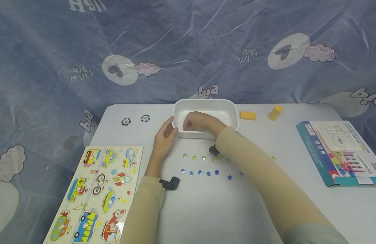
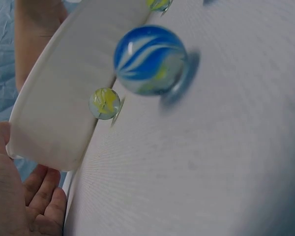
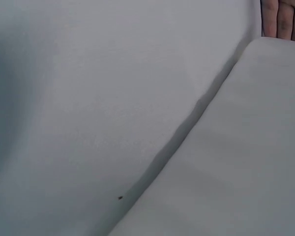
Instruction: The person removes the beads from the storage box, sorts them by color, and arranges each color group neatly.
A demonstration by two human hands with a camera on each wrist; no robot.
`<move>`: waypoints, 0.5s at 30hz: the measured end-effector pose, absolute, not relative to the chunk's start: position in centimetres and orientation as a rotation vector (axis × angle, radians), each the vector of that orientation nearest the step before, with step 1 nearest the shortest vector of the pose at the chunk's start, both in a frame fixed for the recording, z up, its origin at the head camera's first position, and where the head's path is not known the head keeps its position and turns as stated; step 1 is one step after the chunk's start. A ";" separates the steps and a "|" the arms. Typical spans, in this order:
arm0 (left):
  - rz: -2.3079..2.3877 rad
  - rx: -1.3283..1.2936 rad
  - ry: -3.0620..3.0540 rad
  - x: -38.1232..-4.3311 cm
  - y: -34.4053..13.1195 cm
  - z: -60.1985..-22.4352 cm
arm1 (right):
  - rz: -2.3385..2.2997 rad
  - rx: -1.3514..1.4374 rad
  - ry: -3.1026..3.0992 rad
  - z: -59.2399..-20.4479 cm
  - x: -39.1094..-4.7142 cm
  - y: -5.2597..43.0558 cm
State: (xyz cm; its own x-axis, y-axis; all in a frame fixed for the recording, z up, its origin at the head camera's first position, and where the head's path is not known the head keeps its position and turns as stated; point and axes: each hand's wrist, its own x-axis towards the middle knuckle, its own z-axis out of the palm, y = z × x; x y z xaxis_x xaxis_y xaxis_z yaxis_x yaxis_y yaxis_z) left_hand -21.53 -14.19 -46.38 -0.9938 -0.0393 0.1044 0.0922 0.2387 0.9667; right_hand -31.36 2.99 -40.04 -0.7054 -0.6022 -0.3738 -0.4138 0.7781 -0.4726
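A white plastic tub [image 1: 206, 135] stands at the back of the table. My left hand [image 1: 164, 139] grips its front left corner, thumb at the rim and fingers along the outer wall in the left wrist view. My right hand [image 1: 197, 121] reaches down inside the tub with bent fingers; its fingertips are hidden, and I cannot tell whether it holds anything. In front of the tub lie a row of yellow-green marbles [image 1: 194, 157] and a row of blue marbles [image 1: 200, 172], partly covered by my right forearm. A blue-and-white marble [image 2: 150, 59] looms large in the left wrist view.
A wooden puzzle board [image 1: 115, 179] with vehicle pictures lies at left. Two poker chips [image 1: 145, 118] rest behind it. Right of the tub are a flat yellow block [image 1: 248, 116] and a yellow cylinder [image 1: 275, 113]. A flat box [image 1: 343, 152] lies far right; a blue cloth hangs behind.
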 end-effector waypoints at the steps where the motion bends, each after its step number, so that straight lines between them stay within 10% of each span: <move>1: -1.874 -0.053 -2.380 -21.8 -14.2 -46.8 | -0.479 -0.754 2.457 -40.0 -31.4 3.0; 15: -1.885 -0.031 -2.355 -21.7 -14.2 -46.9 | -0.395 -0.861 2.560 -39.6 -31.5 3.0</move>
